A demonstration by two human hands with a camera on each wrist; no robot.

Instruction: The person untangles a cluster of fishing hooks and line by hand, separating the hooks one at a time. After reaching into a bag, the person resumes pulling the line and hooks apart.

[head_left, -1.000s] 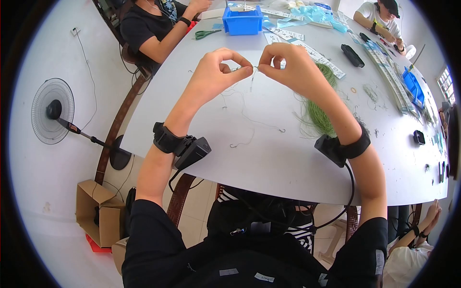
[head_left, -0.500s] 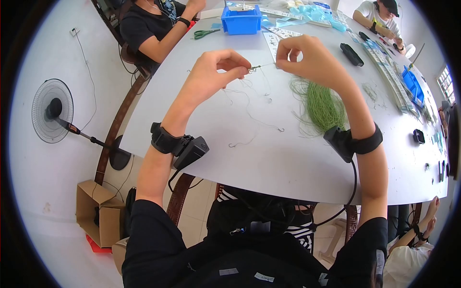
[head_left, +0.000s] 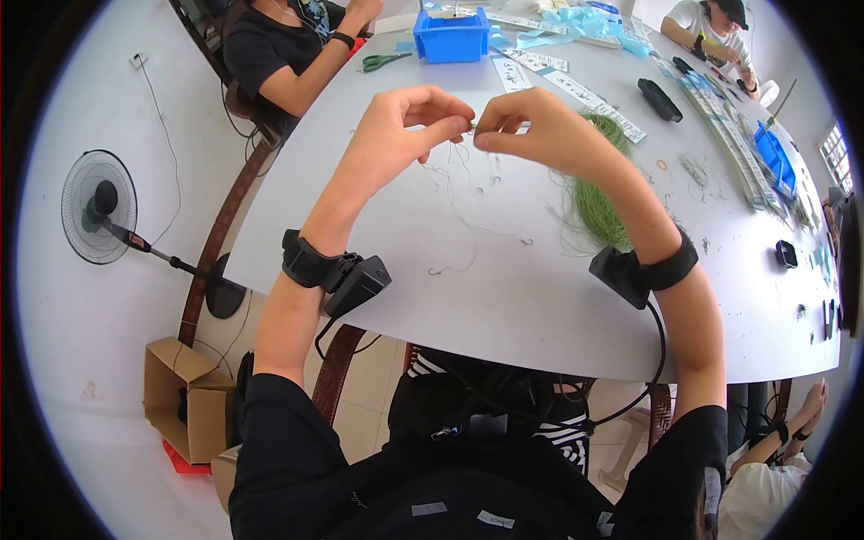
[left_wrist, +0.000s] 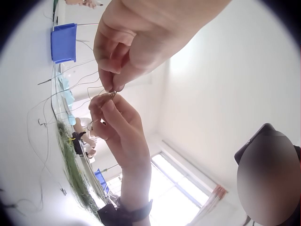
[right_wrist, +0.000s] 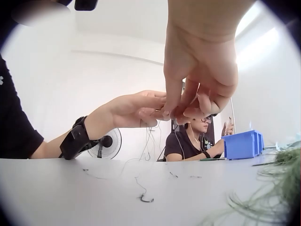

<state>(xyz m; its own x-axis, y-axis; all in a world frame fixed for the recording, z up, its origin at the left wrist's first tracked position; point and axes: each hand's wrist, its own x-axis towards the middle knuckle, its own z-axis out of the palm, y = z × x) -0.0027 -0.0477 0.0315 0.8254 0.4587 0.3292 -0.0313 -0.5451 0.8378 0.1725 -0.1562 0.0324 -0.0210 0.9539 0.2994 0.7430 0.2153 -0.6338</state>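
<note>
My left hand (head_left: 387,135) pinches a tiny brass-coloured metal piece (left_wrist: 113,94) between thumb and forefinger, above the table. Right beside it, my right hand (head_left: 540,135) pinches at the same spot, thumb and forefinger nearly meeting the left fingertips. Fingers hide most of the piece. Thin fishing lines trail from the hands toward the tabletop, several ending in small hooks. One fish hook (head_left: 526,241) lies in front of the hands, and another hook (head_left: 436,272) sits nearer the table's front edge. A bundle of green line (head_left: 598,211) lies under my right forearm.
A blue bin (head_left: 450,38) stands at the back, with green-handled scissors (head_left: 387,63) to its left. Printed paper strips (head_left: 594,103) and a black case (head_left: 660,100) lie behind the right hand. Other people sit around the table (head_left: 540,315).
Half a second ago my right hand was farther right, with line stretched between the hands. It has come back left to the left fingertips; my left hand has barely moved.
</note>
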